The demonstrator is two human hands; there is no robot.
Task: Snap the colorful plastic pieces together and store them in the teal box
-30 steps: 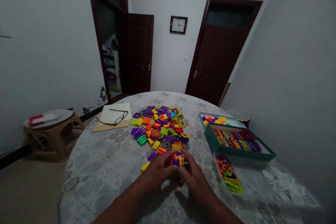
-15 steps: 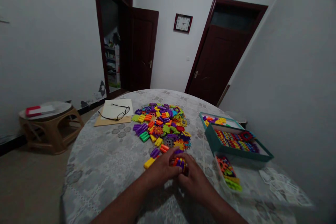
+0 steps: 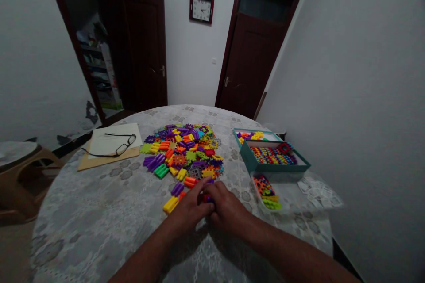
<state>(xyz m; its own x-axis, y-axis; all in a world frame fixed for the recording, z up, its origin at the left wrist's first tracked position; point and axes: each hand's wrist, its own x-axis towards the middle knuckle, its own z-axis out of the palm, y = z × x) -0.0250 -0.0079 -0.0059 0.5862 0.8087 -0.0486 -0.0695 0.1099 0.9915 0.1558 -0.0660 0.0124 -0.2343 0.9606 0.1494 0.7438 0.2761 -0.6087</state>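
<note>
My left hand and my right hand meet at the near side of the table, fingers curled round small plastic building blocks in red and purple. Most of these held blocks is hidden by my fingers. Just beyond lies a heap of colourful gear-shaped and ribbed blocks. Close to my left hand are a yellow block, a purple block and an orange block.
Eyeglasses rest on paper at the left. To the right stand a teal box of blocks, its lid with more pieces, and a clear tray. A patterned cloth covers the round table.
The camera view has swung to the right, so everything sits further left. Both hands stay together on the blocks, with the right hand's fingers now covering more of them.
</note>
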